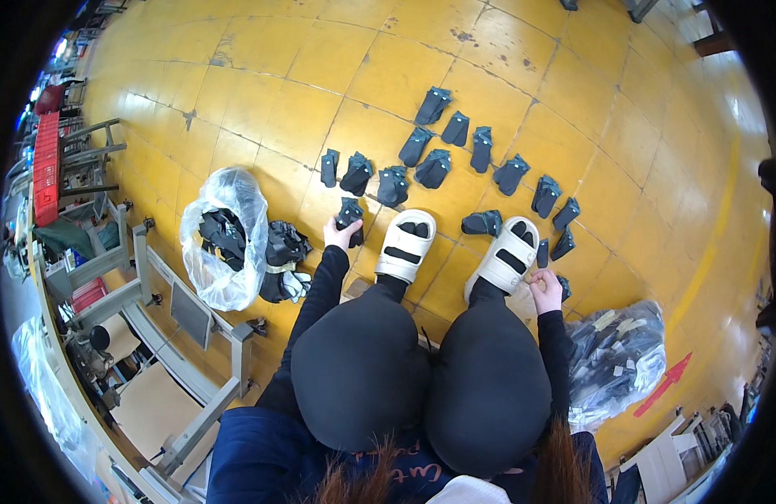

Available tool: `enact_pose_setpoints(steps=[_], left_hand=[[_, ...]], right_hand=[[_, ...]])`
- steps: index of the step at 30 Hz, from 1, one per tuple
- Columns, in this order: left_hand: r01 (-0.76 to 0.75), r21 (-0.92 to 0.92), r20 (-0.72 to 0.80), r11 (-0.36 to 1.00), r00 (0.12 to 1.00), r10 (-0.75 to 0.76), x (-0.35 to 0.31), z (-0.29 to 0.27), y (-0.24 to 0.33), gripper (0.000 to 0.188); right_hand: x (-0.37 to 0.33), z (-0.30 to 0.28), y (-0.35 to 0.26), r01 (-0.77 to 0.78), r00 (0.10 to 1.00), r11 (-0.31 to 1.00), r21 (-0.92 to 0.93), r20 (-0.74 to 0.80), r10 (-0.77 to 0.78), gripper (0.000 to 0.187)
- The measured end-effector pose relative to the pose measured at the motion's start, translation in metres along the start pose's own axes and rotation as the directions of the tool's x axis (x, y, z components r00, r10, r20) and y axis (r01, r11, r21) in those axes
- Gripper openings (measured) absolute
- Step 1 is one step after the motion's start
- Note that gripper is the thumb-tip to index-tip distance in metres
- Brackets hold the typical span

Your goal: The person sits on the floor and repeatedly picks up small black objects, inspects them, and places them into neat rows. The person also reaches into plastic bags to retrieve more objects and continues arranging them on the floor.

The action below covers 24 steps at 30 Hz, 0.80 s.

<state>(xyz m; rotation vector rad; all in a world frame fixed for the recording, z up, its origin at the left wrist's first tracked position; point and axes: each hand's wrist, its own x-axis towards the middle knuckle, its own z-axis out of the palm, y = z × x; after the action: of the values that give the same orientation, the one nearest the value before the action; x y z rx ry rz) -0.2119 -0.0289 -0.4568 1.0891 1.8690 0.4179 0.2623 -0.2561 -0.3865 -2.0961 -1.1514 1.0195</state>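
Note:
My left hand [336,232] is closed on a small dark fabric bundle [351,212] with a teal top edge, low over the floor beside my left sandal. My right hand [547,292] is beyond the right sandal, its fingers curled together; what they hold, if anything, is too small to make out. Another dark bundle [565,287] shows right at its outer side, partly hidden by it. A narrow dark bundle [543,253] lies just above those fingers. Several similar bundles, such as one dark bundle [433,169], lie spread in a loose arc ahead of my feet.
To the left stands an open clear plastic bag [252,202] with dark items inside, beside a pile of dark pieces [287,244]. A full plastic bag [648,336] sits at the right. Metal frames [236,353] and a red crate [46,168] line the left side. I wear white sandals [405,245].

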Motion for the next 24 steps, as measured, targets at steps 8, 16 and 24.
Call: enact_pose_setpoints(steps=[8, 16, 24], left_hand=[[0.002, 0.016, -0.107, 1.0, 0.994, 0.0, 0.007, 0.016, 0.013, 0.076], [-0.029, 0.269, -0.096, 0.963, 0.994, 0.057, -0.004, 0.011, 0.009, 0.076], [-0.068, 0.137, 0.025, 0.988, 0.998, 0.065, -0.032, 0.005, 0.039, 0.07]], right_hand=[[-0.004, -0.003, -0.038, -0.062, 0.995, 0.907, 0.416, -0.045, 0.089, 0.005], [0.016, -0.01, -0.105, -0.207, 0.974, 0.464, 0.861, 0.135, 0.183, 0.016], [0.033, 0.0, -0.124, -0.266, 0.964, 0.738, 0.621, 0.175, 0.2, 0.024]])
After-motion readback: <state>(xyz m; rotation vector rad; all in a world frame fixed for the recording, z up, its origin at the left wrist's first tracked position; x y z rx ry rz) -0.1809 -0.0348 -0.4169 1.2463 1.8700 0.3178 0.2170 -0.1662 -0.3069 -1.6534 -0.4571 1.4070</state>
